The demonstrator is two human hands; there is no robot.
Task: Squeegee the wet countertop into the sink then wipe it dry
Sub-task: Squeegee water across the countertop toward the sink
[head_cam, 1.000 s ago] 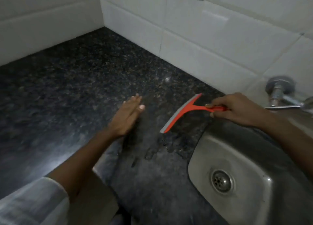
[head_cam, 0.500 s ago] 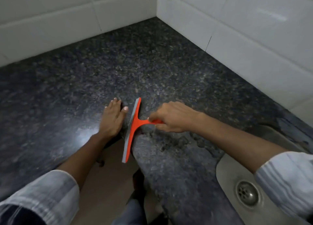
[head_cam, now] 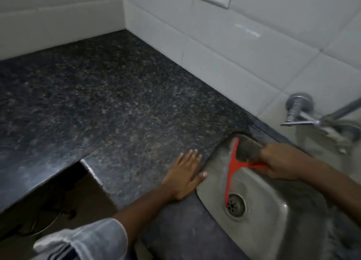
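Two hands at work: the right hand [head_cam: 281,165] grips the red squeegee [head_cam: 231,169], its blade hanging over the sink [head_cam: 263,226] basin; the left hand [head_cam: 185,178] lies flat, fingers straight, on the counter [head_cam: 117,103] beside the sink's rim. Squeegeeing appears mid-course, judging by the blade's position; drying remains. Walls bound two sides, with open room leftward.

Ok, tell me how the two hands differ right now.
The left hand lies flat, fingers straight, on the countertop; the right hand curls round the red squeegee handle. The left hand is beside the sink rim; the right hand is over the basin. Both have bare forearms.
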